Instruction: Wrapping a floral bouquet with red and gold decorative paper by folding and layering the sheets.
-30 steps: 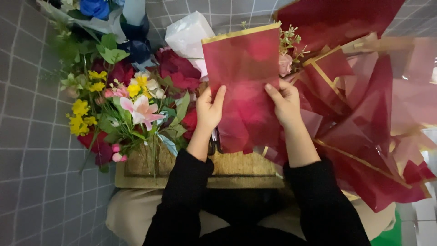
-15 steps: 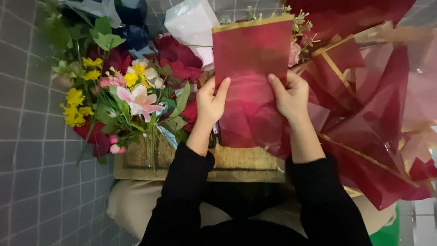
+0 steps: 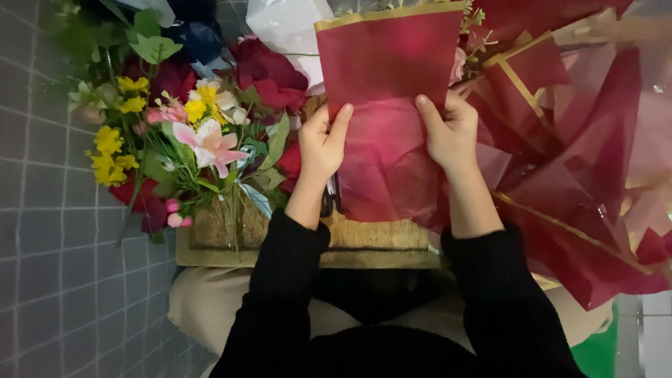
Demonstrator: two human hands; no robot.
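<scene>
Above the lap, the left hand (image 3: pixel 323 143) and right hand (image 3: pixel 451 133) each pinch a side edge of a dark red wrapping sheet (image 3: pixel 388 66) with a gold border, fingers extended flat against it. Mixed flowers (image 3: pixel 189 133) lie left; more red sheets (image 3: pixel 588 161) lie right.

Place: a florist's work corner, set up low on the floor rather than at a counter.
Floor: grey tiles (image 3: pixel 49 210) with pale grout, running under everything.
Stock: a heap of mixed flowers (image 3: pixel 189 133), yellow, pink and dark red, with green leaves.
Wrapping: a pile of dark red, gold-edged wrapping sheets (image 3: pixel 581 175), loose and overlapping; some white paper (image 3: pixel 287 28) behind.
Work surface: a woven straw mat (image 3: pixel 371 241) across the seated person's lap.
</scene>
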